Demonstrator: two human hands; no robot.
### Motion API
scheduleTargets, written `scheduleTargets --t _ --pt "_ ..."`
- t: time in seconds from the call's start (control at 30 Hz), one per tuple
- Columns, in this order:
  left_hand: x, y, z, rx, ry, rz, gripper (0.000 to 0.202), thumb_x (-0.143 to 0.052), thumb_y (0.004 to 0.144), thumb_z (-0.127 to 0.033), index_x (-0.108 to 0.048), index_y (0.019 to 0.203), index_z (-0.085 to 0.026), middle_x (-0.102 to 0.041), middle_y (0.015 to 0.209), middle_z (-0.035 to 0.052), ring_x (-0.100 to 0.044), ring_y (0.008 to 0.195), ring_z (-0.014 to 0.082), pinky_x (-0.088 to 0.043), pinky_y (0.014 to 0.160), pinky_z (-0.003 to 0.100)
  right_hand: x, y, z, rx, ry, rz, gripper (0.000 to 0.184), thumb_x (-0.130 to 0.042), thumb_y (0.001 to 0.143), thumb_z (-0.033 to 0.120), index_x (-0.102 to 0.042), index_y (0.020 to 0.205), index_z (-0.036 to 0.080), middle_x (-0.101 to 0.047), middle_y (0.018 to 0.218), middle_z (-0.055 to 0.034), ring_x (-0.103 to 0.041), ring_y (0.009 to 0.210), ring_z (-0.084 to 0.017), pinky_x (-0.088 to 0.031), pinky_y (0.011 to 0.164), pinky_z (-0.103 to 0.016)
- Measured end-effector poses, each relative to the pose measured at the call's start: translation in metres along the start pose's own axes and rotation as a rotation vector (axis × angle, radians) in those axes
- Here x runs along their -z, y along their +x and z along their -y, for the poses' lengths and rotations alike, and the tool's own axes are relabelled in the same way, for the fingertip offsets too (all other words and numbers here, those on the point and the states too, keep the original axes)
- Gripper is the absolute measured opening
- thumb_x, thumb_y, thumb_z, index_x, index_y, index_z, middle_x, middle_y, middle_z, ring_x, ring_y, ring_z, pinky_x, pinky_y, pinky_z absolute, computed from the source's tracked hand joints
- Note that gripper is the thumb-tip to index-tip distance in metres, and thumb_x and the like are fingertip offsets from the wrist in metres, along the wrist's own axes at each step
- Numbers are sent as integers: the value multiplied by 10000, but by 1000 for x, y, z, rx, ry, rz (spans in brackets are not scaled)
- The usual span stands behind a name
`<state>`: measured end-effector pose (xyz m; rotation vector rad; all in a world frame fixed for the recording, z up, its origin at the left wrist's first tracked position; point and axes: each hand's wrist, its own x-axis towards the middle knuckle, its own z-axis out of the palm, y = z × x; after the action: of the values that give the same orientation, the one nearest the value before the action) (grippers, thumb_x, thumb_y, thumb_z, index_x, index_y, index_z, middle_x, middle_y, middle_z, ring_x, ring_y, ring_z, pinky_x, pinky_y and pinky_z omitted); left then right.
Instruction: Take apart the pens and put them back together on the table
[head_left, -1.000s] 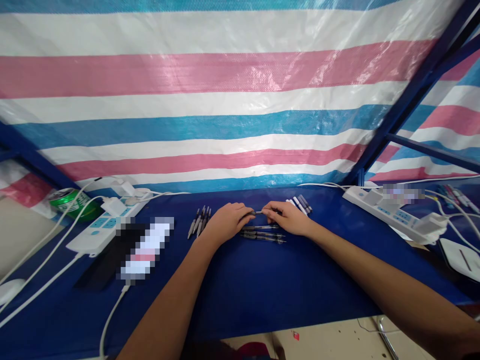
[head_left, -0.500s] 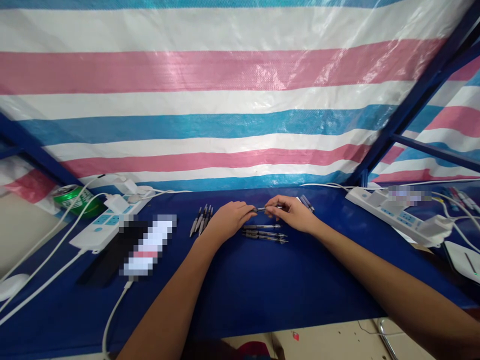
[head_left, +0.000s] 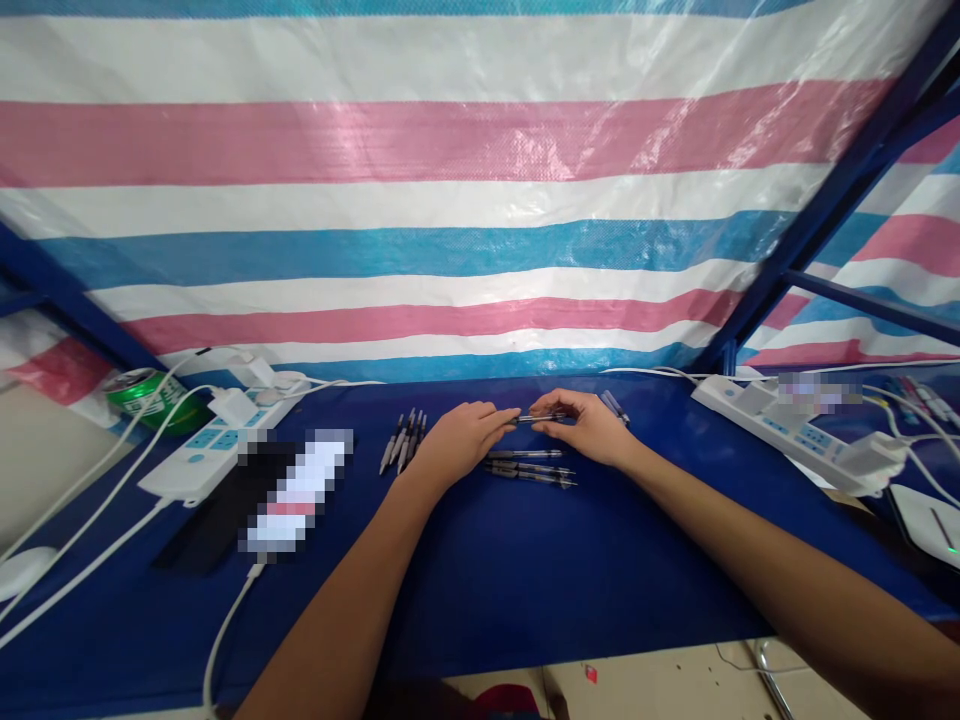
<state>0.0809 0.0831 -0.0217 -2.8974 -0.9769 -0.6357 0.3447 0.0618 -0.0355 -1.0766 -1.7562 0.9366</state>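
Between my two hands a dark, slim pen [head_left: 528, 419] lies roughly level above the blue table. My left hand [head_left: 466, 440] is closed on its left end, with the fingertips pinched together. Thumb and fingers of my right hand [head_left: 589, 428] pinch the other end, partly hiding it. Just below the hands, several clear-barrelled pens [head_left: 531, 473] lie side by side, their tips to the right. Left of my left hand is a group of grey pens [head_left: 405, 440]. Some clear, slender pieces [head_left: 615, 407] lie behind my right hand, partly covered.
White power strips stand at left [head_left: 196, 462] and right [head_left: 799, 432], with cables trailing. A charging phone [head_left: 300, 495], a black flat item [head_left: 225, 520] and a green can [head_left: 157, 400] are at left. A striped sheet [head_left: 465, 250] hangs behind the blue table [head_left: 570, 570].
The fingertips of my left hand have shifted slightly right along the pen. My right fingers are a little more spread, showing more of the pen. The other things have stayed put.
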Motion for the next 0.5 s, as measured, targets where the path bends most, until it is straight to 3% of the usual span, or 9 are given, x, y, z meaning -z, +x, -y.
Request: scheduleTargets --t 0.1,0.37,0.5 --pt "1 0 -1 9 -15 6 361 -487 1124 -325 -680 1409 -217 -748 1074 88 -700 966 232 -538 903 366 0 0 -1 -5 6 17 350 -811 877 468 -779 1149 250 -809 1157 -64 -757 1047 -248 -614 966 -426" --pt "-2 0 -4 -2 -99 14 309 -456 1126 -326 -698 1277 -209 -759 1151 89 -711 1054 246 -545 950 393 -2 1 -3 24 11 -8 361 -854 823 474 -766 1084 242 -804 1036 -58 -752 974 -244 -622 959 -443" --pt "-3 0 -2 -26 -135 -28 290 -467 1122 -318 -693 1267 -210 -752 1153 90 -704 1067 243 -547 968 401 -1 0 1 50 -31 -19 385 -785 903 496 -761 1216 274 -782 1226 -72 -742 1091 -261 -599 1010 -451"
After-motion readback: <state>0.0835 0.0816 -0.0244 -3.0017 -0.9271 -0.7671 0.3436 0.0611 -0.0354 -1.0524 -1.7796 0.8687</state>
